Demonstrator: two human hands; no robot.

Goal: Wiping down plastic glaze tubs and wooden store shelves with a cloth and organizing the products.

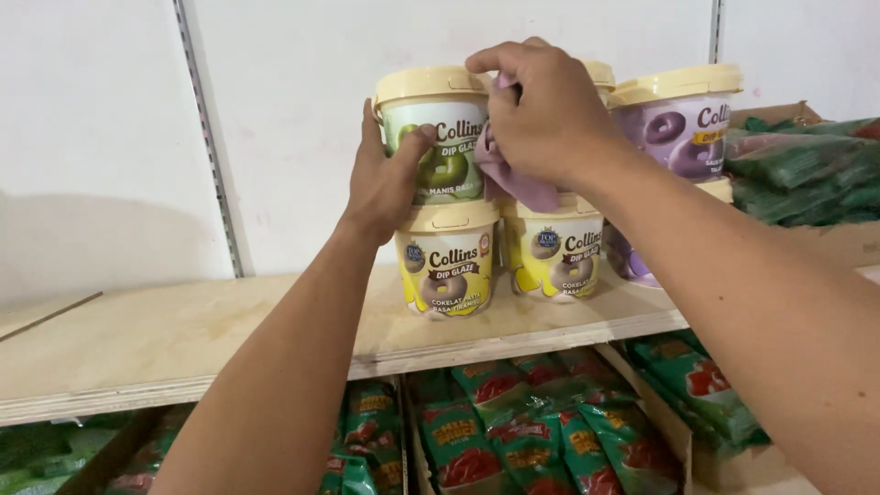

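The green-labelled glaze tub [438, 137], cream-lidded, stands stacked on a yellow-labelled tub [446, 261] on a pale plywood shelf [156, 339] fixed against a white wall [101, 137] with a slotted metal upright [209, 137]. The left hand [385, 179] grips the green tub's left side, thumb pressed across its label. Just right of that tub, the right hand [541, 105] is clenched on a pink cloth [509, 174], which hangs between the green tub and the neighbouring stack, touching the lid of a second yellow-labelled tub [556, 252]. Further right of the green tub stands a purple-labelled tub [683, 124] on top of another tub, mostly hidden behind the right forearm. Beyond that, a cardboard box [848, 243] holds green packets [807, 170]. To the left of the green tub the shelf board lies bare out to the frame's edge, and its front edge runs just before the lower tubs. Below the green tub, under the shelf, open cartons hold green and red snack packets [513, 431].
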